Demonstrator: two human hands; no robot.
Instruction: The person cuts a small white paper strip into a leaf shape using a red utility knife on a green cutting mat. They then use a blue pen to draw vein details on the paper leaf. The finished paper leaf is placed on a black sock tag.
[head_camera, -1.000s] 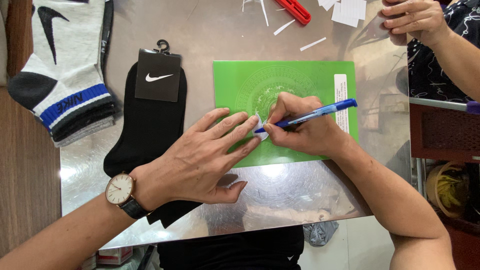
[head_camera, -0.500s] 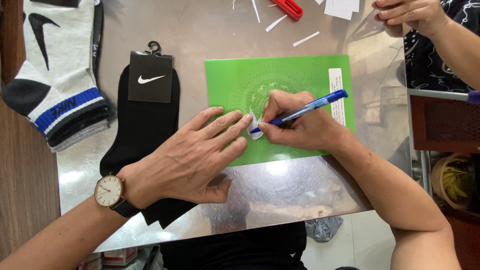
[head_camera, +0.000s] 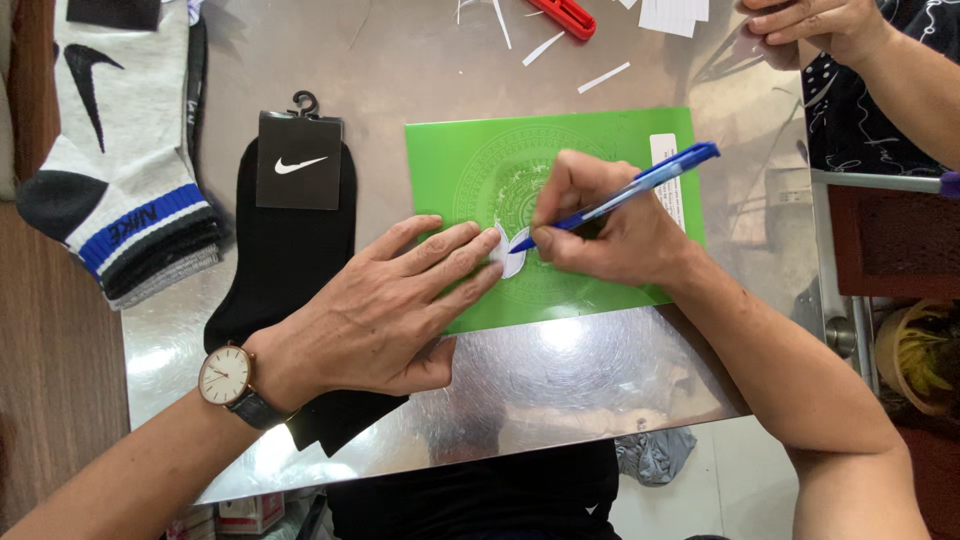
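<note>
My right hand (head_camera: 610, 225) grips a blue pen (head_camera: 640, 185), its tip down on a small white paper piece (head_camera: 508, 255) that lies on a green sheet (head_camera: 470, 160). My left hand (head_camera: 395, 305), a round watch on its wrist, lies flat with the fingers spread, and the fingertips press the left side of the white piece and the sheet. The green sheet rests on a shiny metal table (head_camera: 400, 60).
A black pair of socks (head_camera: 290, 255) with a card tag lies left of the sheet, partly under my left wrist. White, blue and grey socks (head_camera: 115, 190) are stacked at the far left. Paper strips (head_camera: 603, 77) and red scissors (head_camera: 563, 15) lie at the back. Another person's hand (head_camera: 815, 25) is top right.
The view has shifted a little. My right hand and the pen tip have moved slightly left over the white piece. My left hand stays pressed flat.
</note>
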